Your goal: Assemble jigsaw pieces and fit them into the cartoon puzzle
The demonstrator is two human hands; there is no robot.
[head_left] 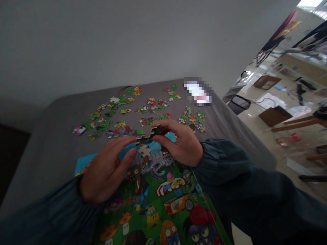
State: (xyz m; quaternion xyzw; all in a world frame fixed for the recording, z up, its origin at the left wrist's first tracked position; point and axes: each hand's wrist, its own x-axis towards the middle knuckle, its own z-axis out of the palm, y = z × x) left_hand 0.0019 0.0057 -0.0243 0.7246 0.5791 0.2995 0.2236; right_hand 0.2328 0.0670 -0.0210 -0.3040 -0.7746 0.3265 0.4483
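A small joined strip of dark jigsaw puzzle pieces (157,130) is pinched between the thumb and fingers of my right hand (182,144). My left hand (104,170) reaches in from the other side; its outstretched fingertips meet the strip's left end, while its thumb stands apart below. Under both hands lies a colourful puzzle picture (176,190) with cartoon zombies, mushrooms and a food cart on green, with blue at its far edge. One pale, plain-faced puzzle piece (144,151) sits on the picture between my hands.
Loose puzzle pieces (125,129) are scattered in clusters across the grey cloth-covered table (58,119). A lit, pixelated phone-like object (198,92) lies at the far right corner. Beyond the right table edge, cardboard boxes (274,115) and furniture stand on a shiny floor. A plain wall rises behind.
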